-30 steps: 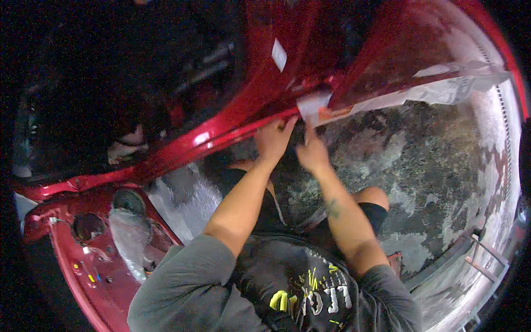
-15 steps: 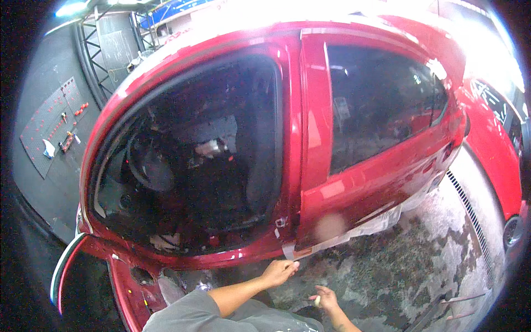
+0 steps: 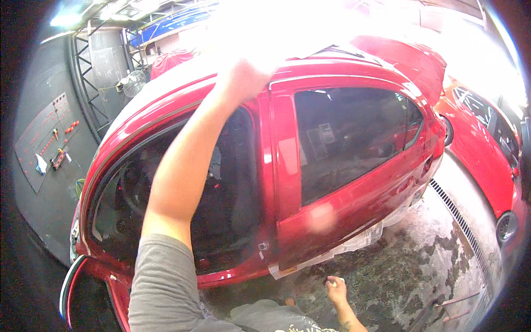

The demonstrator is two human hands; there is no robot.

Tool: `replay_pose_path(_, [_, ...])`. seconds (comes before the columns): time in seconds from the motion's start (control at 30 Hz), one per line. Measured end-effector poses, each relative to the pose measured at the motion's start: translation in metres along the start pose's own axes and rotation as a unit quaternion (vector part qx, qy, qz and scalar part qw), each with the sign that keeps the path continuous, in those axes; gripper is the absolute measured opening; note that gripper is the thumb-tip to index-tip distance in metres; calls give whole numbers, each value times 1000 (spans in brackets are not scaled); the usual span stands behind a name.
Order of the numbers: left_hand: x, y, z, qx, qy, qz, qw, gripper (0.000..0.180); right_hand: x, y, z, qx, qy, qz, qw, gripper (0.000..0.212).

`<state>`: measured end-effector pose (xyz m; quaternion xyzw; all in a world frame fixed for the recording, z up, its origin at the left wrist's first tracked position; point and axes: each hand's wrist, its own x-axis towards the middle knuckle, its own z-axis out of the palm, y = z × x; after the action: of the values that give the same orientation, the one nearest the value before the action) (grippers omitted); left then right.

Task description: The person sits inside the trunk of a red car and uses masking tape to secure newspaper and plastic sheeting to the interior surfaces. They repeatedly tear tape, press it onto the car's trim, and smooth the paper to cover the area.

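A red car fills the middle, with its front door swung open at the lower left. My left arm reaches up across the front door opening. At the roof edge above the door pillar is my left hand, washed out by glare; its fingers cannot be made out. Low and away from the car, over the floor, my right hand is closed on a small pale thing whose kind I cannot make out. Whitish masking sheet runs along the bottom of the shut rear door.
Another red car stands at the right, beside a floor drain grate. The floor is dark and patchy. On the left wall hangs a tool board; a fan stands beyond the car.
My left hand has risen from the bottom of the door pillar to the roof edge. My right hand has shifted slightly right and up. The view has tilted, showing more beyond the roof.
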<state>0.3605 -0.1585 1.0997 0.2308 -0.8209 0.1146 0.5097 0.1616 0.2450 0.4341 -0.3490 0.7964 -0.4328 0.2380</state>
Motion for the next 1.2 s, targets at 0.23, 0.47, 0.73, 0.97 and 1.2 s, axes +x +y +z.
replay_pose_path(0.23, [109,-78,133,125,-128,-89,980,27,66,-13,-6,8,-3,25,1000,28])
replay_pose_path(0.47, [128,-136,196,214,-221,-133,942,27,109,-13,-115,119,186,161,962,22])
replay_pose_path(0.73, [176,-136,164,234,-163,-55,957,28,260,-170,-247,77,198,-86,973,22])
replay_pose_path(0.97, [203,-99,143,125,-228,-81,962,28,353,-439,-302,72,150,-445,880,29])
replay_pose_path(1.2, [212,-96,135,64,-40,-229,971,36,424,-649,-256,-116,182,-598,771,50])
